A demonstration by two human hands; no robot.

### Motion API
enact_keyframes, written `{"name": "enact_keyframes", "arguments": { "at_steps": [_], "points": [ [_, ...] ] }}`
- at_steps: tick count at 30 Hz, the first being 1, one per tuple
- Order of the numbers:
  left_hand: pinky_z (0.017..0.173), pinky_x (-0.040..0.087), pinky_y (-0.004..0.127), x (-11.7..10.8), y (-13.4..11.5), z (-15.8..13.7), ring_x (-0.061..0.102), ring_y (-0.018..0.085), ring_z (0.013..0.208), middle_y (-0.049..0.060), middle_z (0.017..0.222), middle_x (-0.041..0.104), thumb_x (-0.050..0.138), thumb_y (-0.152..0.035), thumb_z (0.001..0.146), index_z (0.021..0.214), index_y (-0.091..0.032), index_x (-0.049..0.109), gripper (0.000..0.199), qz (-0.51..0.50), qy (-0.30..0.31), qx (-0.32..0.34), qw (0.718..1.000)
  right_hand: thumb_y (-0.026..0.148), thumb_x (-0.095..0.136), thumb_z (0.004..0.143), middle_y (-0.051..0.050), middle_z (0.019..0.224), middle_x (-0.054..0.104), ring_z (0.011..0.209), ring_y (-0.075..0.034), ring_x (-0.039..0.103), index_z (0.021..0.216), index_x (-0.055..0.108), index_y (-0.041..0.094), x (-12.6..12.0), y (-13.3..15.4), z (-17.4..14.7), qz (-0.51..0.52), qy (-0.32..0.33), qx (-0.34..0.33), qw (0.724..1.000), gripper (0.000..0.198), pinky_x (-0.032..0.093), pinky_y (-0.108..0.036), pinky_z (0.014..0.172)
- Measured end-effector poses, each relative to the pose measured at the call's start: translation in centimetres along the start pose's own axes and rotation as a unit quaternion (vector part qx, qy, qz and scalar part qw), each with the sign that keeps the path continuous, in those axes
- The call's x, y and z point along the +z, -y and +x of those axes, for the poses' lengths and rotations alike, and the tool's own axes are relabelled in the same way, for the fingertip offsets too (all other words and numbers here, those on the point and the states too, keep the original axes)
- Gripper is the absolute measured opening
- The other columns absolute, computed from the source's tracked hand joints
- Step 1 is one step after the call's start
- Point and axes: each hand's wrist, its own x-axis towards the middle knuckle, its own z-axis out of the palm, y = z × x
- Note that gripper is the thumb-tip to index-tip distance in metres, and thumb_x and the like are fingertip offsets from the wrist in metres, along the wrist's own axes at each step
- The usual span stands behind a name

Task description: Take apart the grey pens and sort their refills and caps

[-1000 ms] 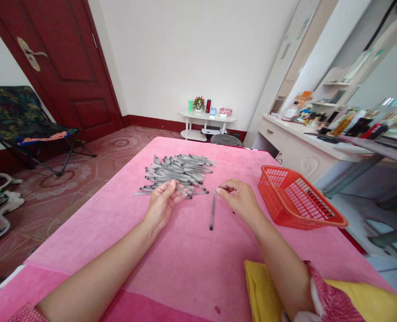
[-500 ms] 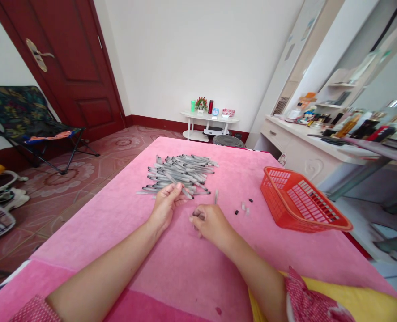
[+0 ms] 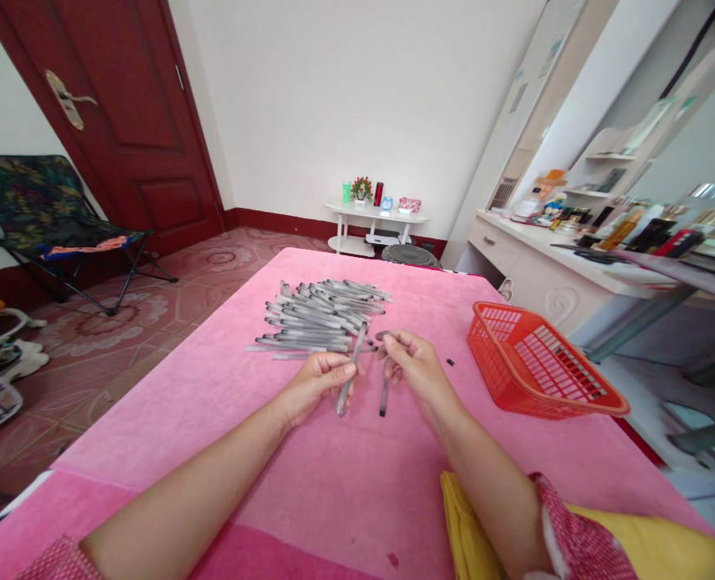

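My left hand (image 3: 318, 387) is closed round a clear grey pen (image 3: 355, 362), which stands tilted between thumb and fingers. Just right of it, my right hand (image 3: 414, 362) pinches a small dark piece (image 3: 382, 335), too blurred to name surely. Below the right fingers a pen with a black end (image 3: 384, 395) points toward me; whether those fingers touch it I cannot tell. Beyond both hands lies a heap of clear grey pens (image 3: 314, 314) with dark ends. A small black piece (image 3: 450, 362) rests on the cloth to the right of my right hand.
A red plastic basket (image 3: 490, 354) stands at the table's right side. Pink cloth (image 3: 309, 491) covers the table, with a yellow cloth (image 3: 471, 532) at the front right. A dresser (image 3: 532, 266) with bottles is at right, a folding chair (image 3: 60, 209) at left.
My left hand has moved nearer and turned its pen more upright. The right hand has moved up and right, now holding a dark piece by the pen tip and covering some small pieces.
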Motion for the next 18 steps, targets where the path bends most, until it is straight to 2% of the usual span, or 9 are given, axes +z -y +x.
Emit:
{"name": "enact_keyframes", "arguments": {
  "at_steps": [4,7,10,12,14,16,18],
  "points": [
    [0.042,0.037,0.019,0.3,-0.1,-0.3,0.05,0.008,0.041,0.001,0.051,0.055,0.065,-0.04,0.071,0.076,-0.01,0.064,0.031,0.059,0.059,-0.025,0.996,0.04,0.065,0.069,0.003,0.063,0.057,0.041,-0.005,0.046,0.092,0.059,0.015,-0.1,0.4,-0.2,0.088,0.026,0.017,0.996,0.034,0.035,-0.016,0.036],
    [0.042,0.039,0.02,0.2,-0.2,-0.3,0.052,0.01,0.042,0.002,0.051,0.057,0.063,-0.044,0.072,0.076,-0.01,0.064,0.034,0.038,0.068,-0.022,0.997,0.034,0.071,0.065,0.004,0.056,0.054,0.041,-0.005,0.047,0.085,0.06,0.014,-0.2,0.1,-0.1,0.124,0.023,0.012,0.992,0.03,0.039,-0.016,0.039],
    [0.046,0.045,0.023,0.0,-0.3,0.0,0.056,0.011,0.045,0.002,0.056,0.059,0.055,-0.044,0.078,0.082,-0.011,0.063,0.034,-0.047,0.029,-0.008,0.998,0.032,0.072,0.063,0.003,0.057,0.058,0.043,-0.005,0.05,0.077,0.06,0.014,-0.2,-0.1,0.0,0.168,-0.007,0.032,0.985,0.026,0.044,-0.015,0.042],
    [0.053,0.048,0.023,0.1,-0.4,0.1,0.06,0.011,0.054,0.003,0.068,0.064,0.06,-0.036,0.077,0.09,-0.013,0.063,0.027,-0.087,-0.011,0.027,0.996,0.032,0.073,0.063,0.001,0.06,0.06,0.045,-0.005,0.052,0.072,0.059,0.013,0.0,-0.2,0.0,0.191,-0.018,0.051,0.98,0.025,0.046,-0.016,0.043],
    [0.062,0.05,0.024,0.3,-0.6,0.2,0.064,0.014,0.072,0.007,0.091,0.066,0.067,-0.027,0.072,0.102,-0.016,0.061,0.033,-0.09,-0.039,0.071,0.993,0.031,0.074,0.062,0.0,0.061,0.061,0.046,-0.006,0.054,0.07,0.058,0.013,0.3,-0.3,-0.2,0.202,-0.023,0.065,0.977,0.025,0.048,-0.016,0.045],
    [0.07,0.05,0.027,0.5,-0.6,0.2,0.063,0.02,0.088,0.01,0.11,0.062,0.07,-0.025,0.069,0.109,-0.018,0.059,0.042,-0.08,-0.06,0.099,0.99,0.031,0.075,0.061,-0.001,0.061,0.063,0.047,-0.007,0.056,0.071,0.058,0.013,0.8,-0.3,-0.5,0.199,-0.022,0.075,0.977,0.026,0.049,-0.016,0.046],
    [0.074,0.05,0.029,0.6,-0.6,0.3,0.062,0.022,0.093,0.012,0.115,0.06,0.068,-0.027,0.071,0.107,-0.016,0.062,0.038,-0.073,-0.086,0.11,0.988,0.031,0.075,0.061,-0.001,0.062,0.064,0.048,-0.007,0.057,0.073,0.058,0.014,1.3,-0.3,-0.9,0.187,-0.01,0.079,0.979,0.027,0.05,-0.017,0.046]
  ]
}}
